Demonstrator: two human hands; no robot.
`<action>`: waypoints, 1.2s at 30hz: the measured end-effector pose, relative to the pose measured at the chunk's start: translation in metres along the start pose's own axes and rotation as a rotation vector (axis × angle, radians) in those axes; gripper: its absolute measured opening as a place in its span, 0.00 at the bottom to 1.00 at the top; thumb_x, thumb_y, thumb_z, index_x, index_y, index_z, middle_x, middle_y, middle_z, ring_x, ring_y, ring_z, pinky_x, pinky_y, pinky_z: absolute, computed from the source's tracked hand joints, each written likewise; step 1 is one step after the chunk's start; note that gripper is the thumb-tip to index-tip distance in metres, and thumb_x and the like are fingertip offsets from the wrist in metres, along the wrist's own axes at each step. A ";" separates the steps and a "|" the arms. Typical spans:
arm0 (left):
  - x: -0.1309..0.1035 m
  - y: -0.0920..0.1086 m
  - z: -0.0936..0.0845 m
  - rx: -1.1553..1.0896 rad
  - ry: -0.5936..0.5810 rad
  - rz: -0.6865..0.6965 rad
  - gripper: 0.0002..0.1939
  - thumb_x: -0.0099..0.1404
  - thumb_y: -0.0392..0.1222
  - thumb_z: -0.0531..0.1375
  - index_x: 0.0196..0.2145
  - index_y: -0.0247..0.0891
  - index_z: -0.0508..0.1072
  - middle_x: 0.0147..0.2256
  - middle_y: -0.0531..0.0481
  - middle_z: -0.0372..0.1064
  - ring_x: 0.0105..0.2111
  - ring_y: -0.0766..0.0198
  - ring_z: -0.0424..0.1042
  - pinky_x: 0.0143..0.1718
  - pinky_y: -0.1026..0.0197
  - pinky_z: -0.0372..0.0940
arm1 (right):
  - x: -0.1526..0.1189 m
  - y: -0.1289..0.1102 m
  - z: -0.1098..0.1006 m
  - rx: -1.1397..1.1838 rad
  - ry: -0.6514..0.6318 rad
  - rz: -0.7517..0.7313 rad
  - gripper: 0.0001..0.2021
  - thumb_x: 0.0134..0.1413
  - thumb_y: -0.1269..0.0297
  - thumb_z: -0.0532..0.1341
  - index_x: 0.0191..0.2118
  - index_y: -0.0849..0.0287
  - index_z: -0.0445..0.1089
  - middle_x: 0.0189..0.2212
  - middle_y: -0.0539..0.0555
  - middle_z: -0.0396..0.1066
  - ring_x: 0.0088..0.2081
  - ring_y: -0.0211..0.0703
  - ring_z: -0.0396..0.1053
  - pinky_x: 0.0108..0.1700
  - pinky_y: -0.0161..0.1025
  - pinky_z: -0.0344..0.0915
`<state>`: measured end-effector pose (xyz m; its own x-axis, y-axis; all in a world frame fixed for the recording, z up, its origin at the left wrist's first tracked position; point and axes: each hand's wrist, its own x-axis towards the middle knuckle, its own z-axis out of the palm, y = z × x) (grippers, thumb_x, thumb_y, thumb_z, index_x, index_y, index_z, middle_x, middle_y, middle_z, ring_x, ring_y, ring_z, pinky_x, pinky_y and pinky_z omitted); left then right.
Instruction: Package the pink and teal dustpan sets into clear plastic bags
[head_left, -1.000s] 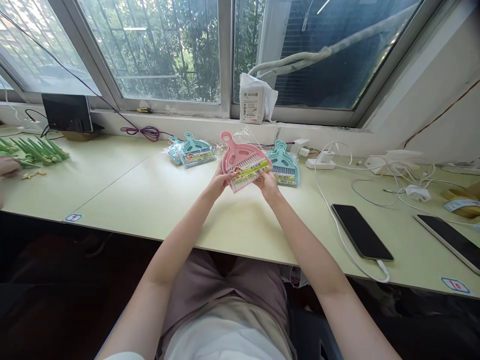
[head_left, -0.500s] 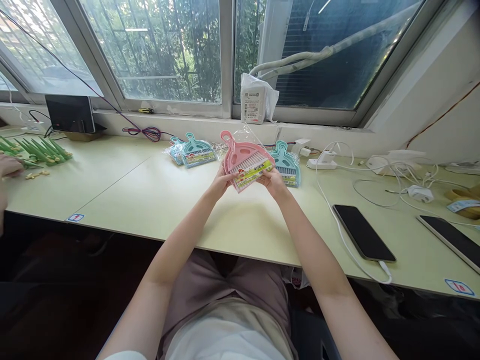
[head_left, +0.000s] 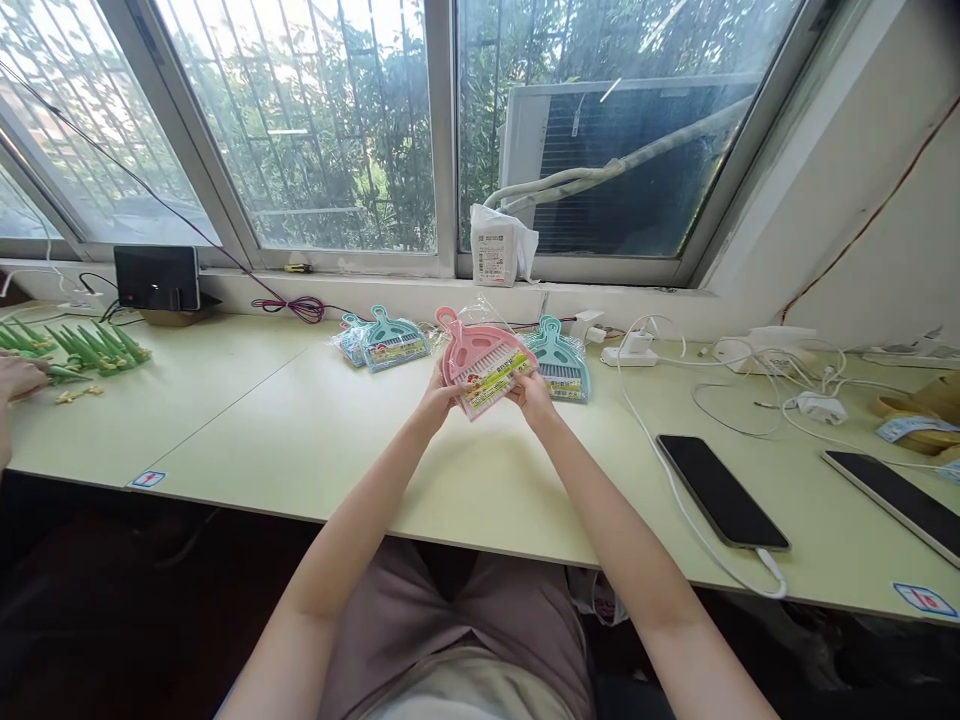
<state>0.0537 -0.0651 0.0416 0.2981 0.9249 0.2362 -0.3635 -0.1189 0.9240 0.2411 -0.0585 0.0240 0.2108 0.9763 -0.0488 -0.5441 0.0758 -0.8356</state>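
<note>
Both arms extended: my left hand (head_left: 435, 398) and right hand (head_left: 529, 392) each grip an edge of the pink dustpan set (head_left: 484, 358), raised above the pale green table (head_left: 315, 430). Teal dustpan sets (head_left: 390, 340) lie just behind it, below the window (head_left: 315, 130); a black phone (head_left: 721, 490) lies well right.

Open desk (head_left: 315, 440) in front of and left of both hands. Teal dustpan packs (head_left: 386, 342) and (head_left: 559, 358) crowd the far side; phone (head_left: 721, 490) w/ white cable (head_left: 660, 470) blocks right. Co-worker's hand (head_left: 19, 378) and green clips (head_left: 82, 345) at far left.
</note>
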 end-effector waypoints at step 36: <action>0.004 -0.004 -0.005 -0.004 0.032 0.010 0.51 0.45 0.34 0.71 0.65 0.51 0.58 0.59 0.45 0.67 0.59 0.45 0.67 0.52 0.48 0.71 | 0.002 0.005 0.001 0.054 -0.082 0.011 0.14 0.49 0.72 0.64 0.41 0.51 0.65 0.32 0.44 0.78 0.32 0.36 0.77 0.33 0.32 0.76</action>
<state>0.0515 -0.0592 0.0371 0.2657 0.9349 0.2354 -0.3699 -0.1267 0.9204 0.2378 -0.0563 0.0201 0.1383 0.9903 -0.0110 -0.5896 0.0734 -0.8044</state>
